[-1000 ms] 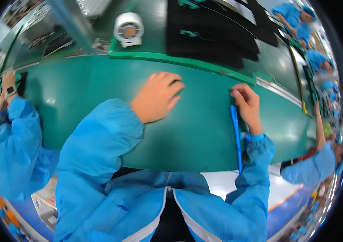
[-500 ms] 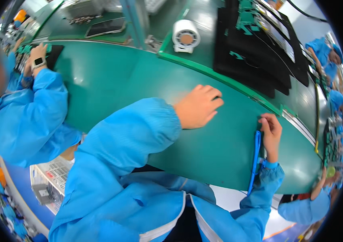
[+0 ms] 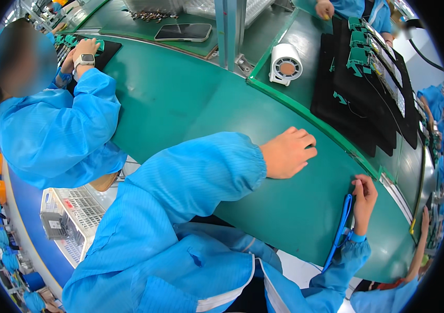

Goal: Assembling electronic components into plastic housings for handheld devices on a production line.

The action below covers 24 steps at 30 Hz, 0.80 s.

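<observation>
A blue strap (image 3: 339, 229) lies at the right of the green table (image 3: 180, 99), running to its near edge just left of the right hand (image 3: 363, 203). That hand's fingers are bent, thumb close to the forefinger; whether anything is pinched between them I cannot tell. The left hand (image 3: 288, 152) is farther left, palm down over the table, its fingers loosely curled and a little spread; nothing shows in its grasp, though its underside is hidden. Beyond both hands runs a green strip (image 3: 305, 116). On its far side are a white fan (image 3: 285, 63) and, to the right, black mats (image 3: 355, 109) with green clips (image 3: 358, 55) on them. Far left, a phone (image 3: 183, 32) lies flat. At the left sits a co-worker (image 3: 57, 130) in blue, near a white crate (image 3: 76, 214).
</observation>
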### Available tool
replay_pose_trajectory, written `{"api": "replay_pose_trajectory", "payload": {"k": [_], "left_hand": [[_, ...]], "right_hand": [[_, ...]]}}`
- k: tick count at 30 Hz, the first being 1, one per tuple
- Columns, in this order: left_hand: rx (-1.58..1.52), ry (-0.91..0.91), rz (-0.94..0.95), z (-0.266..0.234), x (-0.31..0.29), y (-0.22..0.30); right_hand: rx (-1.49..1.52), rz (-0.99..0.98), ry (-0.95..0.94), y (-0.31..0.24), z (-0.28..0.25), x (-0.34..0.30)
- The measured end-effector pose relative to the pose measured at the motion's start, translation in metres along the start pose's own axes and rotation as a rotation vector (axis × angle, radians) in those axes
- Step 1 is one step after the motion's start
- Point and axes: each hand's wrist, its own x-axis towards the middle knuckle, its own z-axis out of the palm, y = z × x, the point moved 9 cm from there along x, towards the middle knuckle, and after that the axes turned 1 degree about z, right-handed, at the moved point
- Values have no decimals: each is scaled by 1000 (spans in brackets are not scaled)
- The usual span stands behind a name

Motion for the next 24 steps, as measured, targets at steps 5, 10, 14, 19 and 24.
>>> {"api": "replay_pose_trajectory", "payload": {"k": [5,10,14,19,24], "left_hand": [[16,8,7,3,0,-1],[10,12,-5,6,0,-2],[-2,10,-6,6,-1,-3],[8,41,3,4,0,-2],[33,62,15,4,1,-3]], "right_hand": [[-6,4,7,0,0,0],[-40,5,-5,0,0,-1],[-42,7,-15,-1,4,-1],[-58,9,0,-3,1,-1],[-52,16,-6,-2,0,-1]]}}
